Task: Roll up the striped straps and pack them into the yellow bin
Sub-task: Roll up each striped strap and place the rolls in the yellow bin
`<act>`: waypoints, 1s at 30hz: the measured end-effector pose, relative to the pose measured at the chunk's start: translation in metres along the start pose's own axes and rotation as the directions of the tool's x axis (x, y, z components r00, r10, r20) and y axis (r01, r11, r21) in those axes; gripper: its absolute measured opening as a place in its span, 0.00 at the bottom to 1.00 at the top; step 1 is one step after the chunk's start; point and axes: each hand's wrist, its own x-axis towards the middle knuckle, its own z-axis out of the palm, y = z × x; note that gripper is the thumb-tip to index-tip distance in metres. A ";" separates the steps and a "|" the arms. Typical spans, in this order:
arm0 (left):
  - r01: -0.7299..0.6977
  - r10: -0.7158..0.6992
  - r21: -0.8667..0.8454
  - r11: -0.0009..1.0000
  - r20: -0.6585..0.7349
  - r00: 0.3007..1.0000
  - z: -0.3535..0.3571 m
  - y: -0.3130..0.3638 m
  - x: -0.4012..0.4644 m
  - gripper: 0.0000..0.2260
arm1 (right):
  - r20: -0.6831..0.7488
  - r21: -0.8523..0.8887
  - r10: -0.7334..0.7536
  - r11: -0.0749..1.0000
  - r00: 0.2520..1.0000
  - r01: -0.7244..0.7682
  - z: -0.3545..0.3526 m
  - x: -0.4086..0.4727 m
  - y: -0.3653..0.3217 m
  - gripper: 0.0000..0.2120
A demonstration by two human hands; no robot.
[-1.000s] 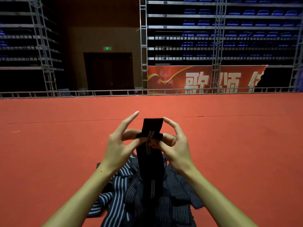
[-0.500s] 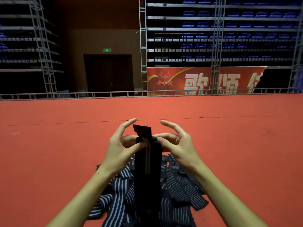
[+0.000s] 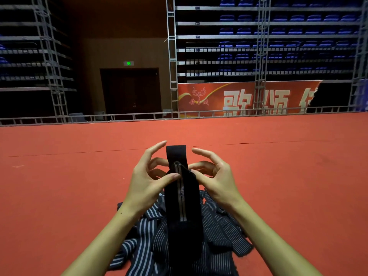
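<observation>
A dark strap (image 3: 182,198) is held upright in the air between both hands, above the red carpet floor (image 3: 59,186). It is nearly black, with two thin pale stripes running down its middle. Its top end is folded over, so a plain black flap stands above the fold and the striped length hangs straight down toward the bottom edge of the view.

The left hand (image 3: 147,176) pinches the strap at the fold, its thumb pressed on the near face, its forefinger raised and curved, and the other fingers curled behind. The right hand (image 3: 214,176) grips the strap's opposite edge at the same height, thumb against the fabric, with its forefinger arched free above.

Directly beneath the hanging strap lies a loose pile of striped straps (image 3: 219,232) on the carpet, dark cloth with white stripes, some broad and some fine, spread in overlapping folds near the bottom middle of the floor.

Beyond the carpet's far edge runs a low metal rail (image 3: 119,117), with a red banner (image 3: 239,98), blue seating rows (image 3: 278,30) and a dark doorway (image 3: 130,90) behind it.
</observation>
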 end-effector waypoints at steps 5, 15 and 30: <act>-0.007 0.005 -0.065 0.998 -0.028 1.000 0.002 0.001 0.000 0.38 | -0.108 0.206 0.217 0.960 0.970 -0.192 0.007 0.002 0.002 0.24; 0.071 -0.064 -0.057 0.996 0.116 0.991 -0.005 -0.004 -0.003 0.32 | 0.041 -0.170 -0.057 0.983 0.998 0.063 -0.011 0.001 0.002 0.16; 0.094 -0.069 -0.115 0.989 0.208 0.976 0.001 -0.004 -0.005 0.25 | -0.248 0.126 0.234 0.970 0.940 -0.208 0.010 0.001 0.011 0.08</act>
